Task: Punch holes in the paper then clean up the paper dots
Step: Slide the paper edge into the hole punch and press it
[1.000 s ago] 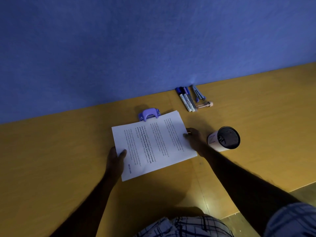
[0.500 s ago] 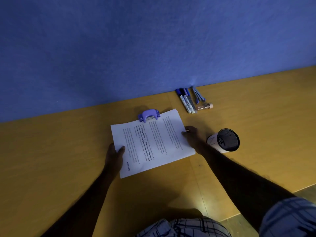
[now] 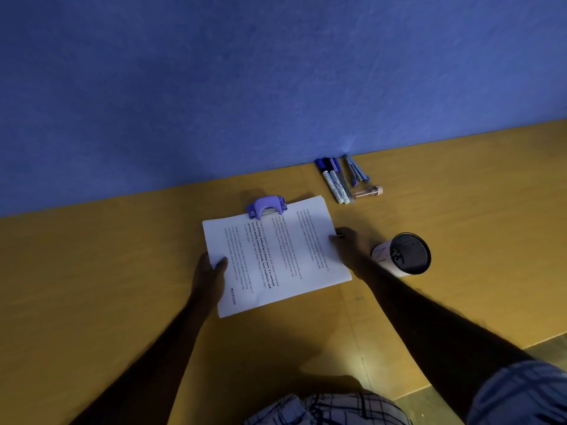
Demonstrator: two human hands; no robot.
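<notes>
A blue wall (image 3: 245,87) stands behind one yellow wooden table (image 3: 92,271). One stack of white printed paper (image 3: 291,256) lies there, its long side running 9 to 3 o'clock. The left hand (image 3: 208,274) pinches its 9 o'clock edge; the right hand (image 3: 348,243) grips its 3 o'clock edge. One black mesh cup (image 3: 408,253) sits at 3 o'clock. One small purple plastic hole punch (image 3: 266,205) bites the 12 o'clock edge. Blue pens (image 3: 333,179) lie at 1 o'clock, too bunched to count.
</notes>
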